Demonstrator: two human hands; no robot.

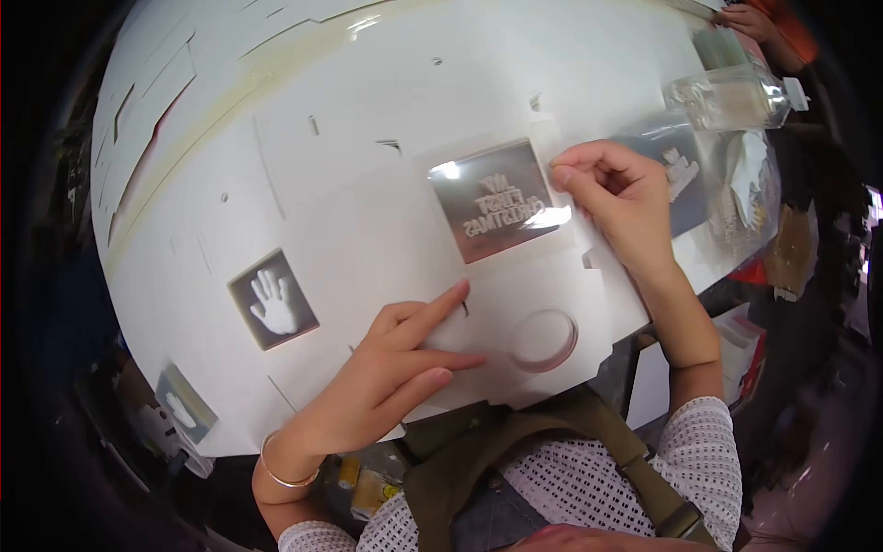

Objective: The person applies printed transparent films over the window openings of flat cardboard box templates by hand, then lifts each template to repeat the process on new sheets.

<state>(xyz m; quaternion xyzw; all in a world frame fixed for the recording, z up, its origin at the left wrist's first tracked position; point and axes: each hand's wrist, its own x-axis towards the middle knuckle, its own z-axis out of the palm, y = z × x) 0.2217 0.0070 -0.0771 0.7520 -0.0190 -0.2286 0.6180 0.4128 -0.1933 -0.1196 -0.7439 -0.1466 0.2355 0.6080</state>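
A dark square plate (487, 230) with raised "MY FIRST CHRISTMAS" lettering lies on the white sheet (368, 212), glare across its surface. Just right of the plate's upper right edge, my right hand (621, 198) has its thumb and forefinger pressed together; what they pinch, if anything, is too small to name. My left hand (395, 359) rests below the plate with its fingers spread, holding nothing. Right of the left fingertips is a clear tape-like ring (544, 339). To the left lies a square plate with a white handprint (274, 302).
At the right are a clear plastic bottle (731, 98), a dark panel with white pieces (685, 212) and a plastic bag (750, 184). Another person's hand (747, 22) shows at the top right. A second handprint piece (184, 405) sits at the lower left edge.
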